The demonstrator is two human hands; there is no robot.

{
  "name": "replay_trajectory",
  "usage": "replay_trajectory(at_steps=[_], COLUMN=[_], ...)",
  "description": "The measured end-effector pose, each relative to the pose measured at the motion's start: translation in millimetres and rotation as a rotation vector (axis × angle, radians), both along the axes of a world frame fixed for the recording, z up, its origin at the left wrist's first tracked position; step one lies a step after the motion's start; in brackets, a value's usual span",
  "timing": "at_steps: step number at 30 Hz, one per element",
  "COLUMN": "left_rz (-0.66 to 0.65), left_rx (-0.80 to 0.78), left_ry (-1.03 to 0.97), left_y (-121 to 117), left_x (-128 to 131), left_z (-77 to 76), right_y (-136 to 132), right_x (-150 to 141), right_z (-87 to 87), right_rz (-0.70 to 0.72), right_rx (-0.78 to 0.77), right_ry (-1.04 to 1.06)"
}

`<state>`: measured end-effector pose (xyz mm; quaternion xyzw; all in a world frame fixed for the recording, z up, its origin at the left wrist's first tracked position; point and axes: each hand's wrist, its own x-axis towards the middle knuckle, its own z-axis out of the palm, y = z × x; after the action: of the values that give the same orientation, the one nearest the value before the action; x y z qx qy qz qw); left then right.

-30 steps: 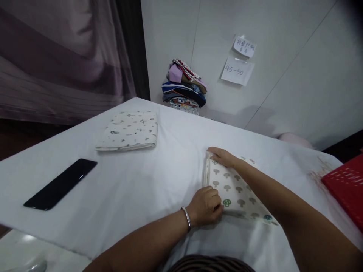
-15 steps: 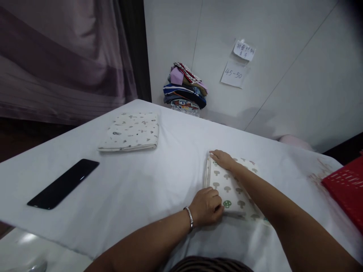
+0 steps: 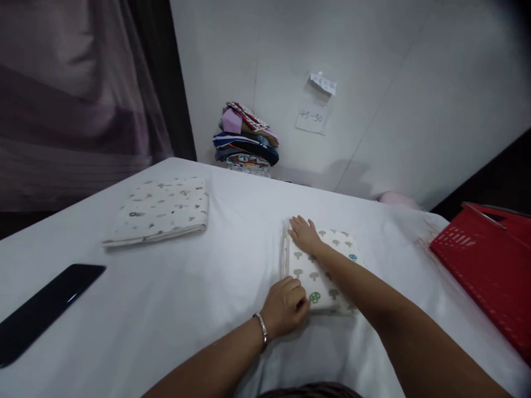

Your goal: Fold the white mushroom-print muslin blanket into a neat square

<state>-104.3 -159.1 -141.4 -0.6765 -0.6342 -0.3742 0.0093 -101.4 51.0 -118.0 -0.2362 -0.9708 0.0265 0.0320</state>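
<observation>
A folded cream cloth with a mushroom print [image 3: 301, 271] lies on the white-covered table [image 3: 232, 265] in front of me. My right hand [image 3: 306, 235] rests flat on its far left corner, fingers spread. At the near left corner, my left hand [image 3: 286, 307], with a silver bracelet on the wrist, is closed with curled fingers on the cloth's edge; the fingertips are partly hidden. My right forearm covers part of the cloth. Farther left lies a second folded cloth [image 3: 166, 210], white with small grey and dark motifs, touched by neither hand.
A dark, glossy flat slab [image 3: 45, 307] lies at the table's left. On the right stands a red plastic basket [image 3: 489, 265]. Beyond the far edge, a pile of folded fabrics [image 3: 246, 138] stands by the wall, below paper notes [image 3: 312, 119].
My right hand's fingers have spread and flattened on the cloth's far corner. My left hand stays at the near corner. The view has turned right, bringing more of the red basket in.
</observation>
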Motion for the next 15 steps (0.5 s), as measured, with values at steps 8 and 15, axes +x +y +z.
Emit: replay_trajectory(at_steps=[8, 15], left_rz=[0.011, 0.018], left_rx=[-0.025, -0.029], left_ry=[-0.036, -0.059], left_y=[2.2, 1.0], left_x=[0.9, -1.5], left_z=[3.2, 4.7], right_y=[-36.3, -41.2], right_x=[31.6, 32.8], right_z=[-8.2, -3.6], right_rz=[0.039, 0.0], right_rx=[-0.073, -0.085], right_ry=[0.047, 0.07])
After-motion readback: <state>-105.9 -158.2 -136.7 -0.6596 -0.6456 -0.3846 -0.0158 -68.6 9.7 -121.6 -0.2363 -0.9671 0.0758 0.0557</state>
